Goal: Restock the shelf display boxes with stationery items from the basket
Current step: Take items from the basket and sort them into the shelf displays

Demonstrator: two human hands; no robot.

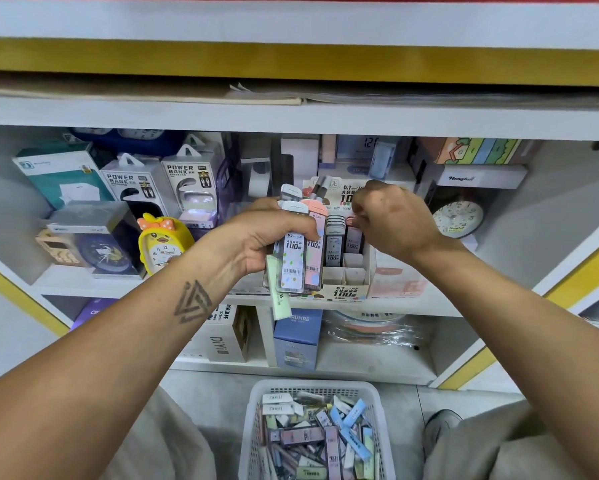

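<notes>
My left hand (pixel 260 233) grips a bunch of flat pencil-lead cases (pixel 296 251) in pastel colours, held upright in front of the shelf. My right hand (pixel 391 220) is curled over the white display box (pixel 355 282) on the middle shelf and pinches the top of a pink lead case (pixel 353 237) standing in one of its slots. Several dark cases fill the slot beside it, and the front slots show bare cardboard. Below, on the floor, a white mesh basket (pixel 256 424) holds several more lead cases lying in a heap.
Power bank packs (pixel 194 181) and a yellow duck clock (pixel 164 244) stand left of the display box. A round alarm clock (pixel 457 216) sits to its right. Boxes, among them a blue one (pixel 296 337), fill the lower shelf. A shelf edge (pixel 291 116) hangs overhead.
</notes>
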